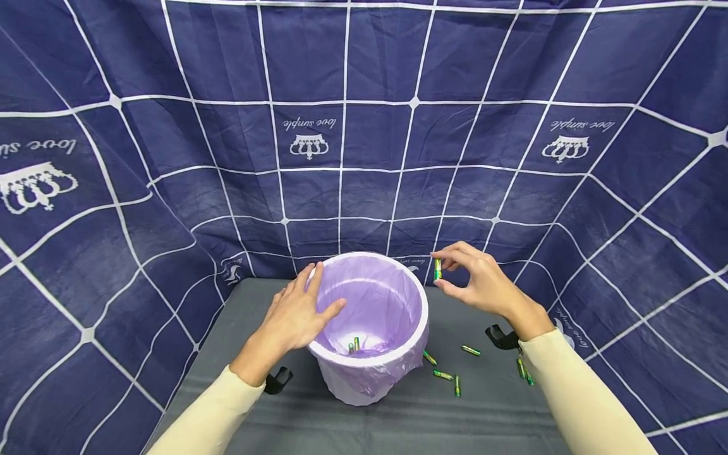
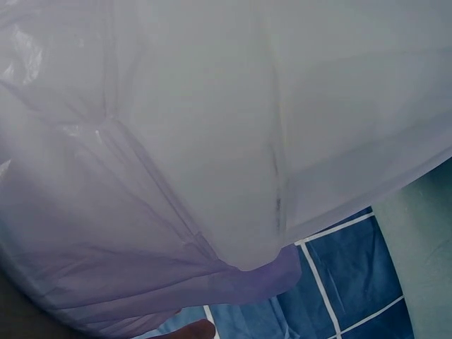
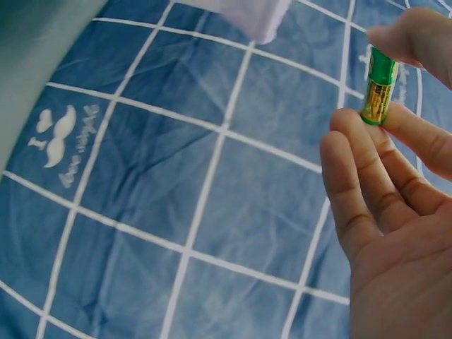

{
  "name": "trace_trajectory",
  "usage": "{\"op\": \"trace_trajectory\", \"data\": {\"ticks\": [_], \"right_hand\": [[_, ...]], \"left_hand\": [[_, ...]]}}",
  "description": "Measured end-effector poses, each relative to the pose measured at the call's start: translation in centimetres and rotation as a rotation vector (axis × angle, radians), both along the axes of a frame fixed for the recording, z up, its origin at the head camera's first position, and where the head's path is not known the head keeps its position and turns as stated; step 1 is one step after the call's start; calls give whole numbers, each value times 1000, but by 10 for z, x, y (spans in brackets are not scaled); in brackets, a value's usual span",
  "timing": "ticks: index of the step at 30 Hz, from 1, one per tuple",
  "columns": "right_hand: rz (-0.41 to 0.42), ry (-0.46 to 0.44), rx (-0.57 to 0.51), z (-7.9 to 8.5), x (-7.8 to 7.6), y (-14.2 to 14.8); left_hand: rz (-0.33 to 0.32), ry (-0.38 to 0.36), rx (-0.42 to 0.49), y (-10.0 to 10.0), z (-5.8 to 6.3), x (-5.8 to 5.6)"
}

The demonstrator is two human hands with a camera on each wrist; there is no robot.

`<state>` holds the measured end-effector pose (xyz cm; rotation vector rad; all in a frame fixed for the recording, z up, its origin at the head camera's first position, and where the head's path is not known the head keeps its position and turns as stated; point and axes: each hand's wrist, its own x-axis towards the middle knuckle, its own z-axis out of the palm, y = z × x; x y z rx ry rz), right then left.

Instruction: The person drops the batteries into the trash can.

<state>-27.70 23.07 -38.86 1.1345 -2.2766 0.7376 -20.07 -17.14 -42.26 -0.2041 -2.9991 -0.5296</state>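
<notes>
A green-and-yellow battery (image 1: 437,268) is pinched end to end between the thumb and fingertips of my right hand (image 1: 478,281), to the right of the bin and about level with its rim. In the right wrist view the same battery (image 3: 379,87) stands nearly upright between thumb and fingers. My left hand (image 1: 298,313) lies over the left rim of a white bin (image 1: 347,382), fingers spread and thumb reaching inward over the opening. A thin purple bag (image 1: 370,303) lines the bin and folds over its rim. Two batteries (image 1: 354,345) are at the bottom inside.
Several loose batteries (image 1: 457,385) lie right of the bin on the grey cloth (image 1: 409,426), and two more (image 1: 524,371) lie beside the right forearm. A blue checked curtain (image 1: 375,139) hangs behind and along both sides. Black straps (image 1: 279,381) sit at the wrists.
</notes>
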Motion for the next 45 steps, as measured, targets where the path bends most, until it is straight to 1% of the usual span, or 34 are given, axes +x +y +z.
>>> {"op": "trace_trajectory", "data": {"ticks": [4, 8, 18, 22, 29, 36, 45], "right_hand": [[20, -9, 20, 17, -2, -13], [45, -17, 35, 29, -4, -26], [105, -79, 65, 48, -14, -61], [114, -114, 92, 55, -16, -75], [123, -170, 152, 62, -20, -100], [142, -193, 194, 64, -22, -121], [143, -201, 226, 64, -23, -133]], "left_hand": [[3, -1, -4, 0, 1, -2], [3, -5, -5, -1, 2, -3], [-6, -12, -7, -1, 5, -4], [-4, -14, -10, -2, 5, -5], [-3, -17, -14, -3, 4, -5], [-2, -19, -9, -3, 4, -3], [-11, -15, -7, 1, 2, -2]]}}
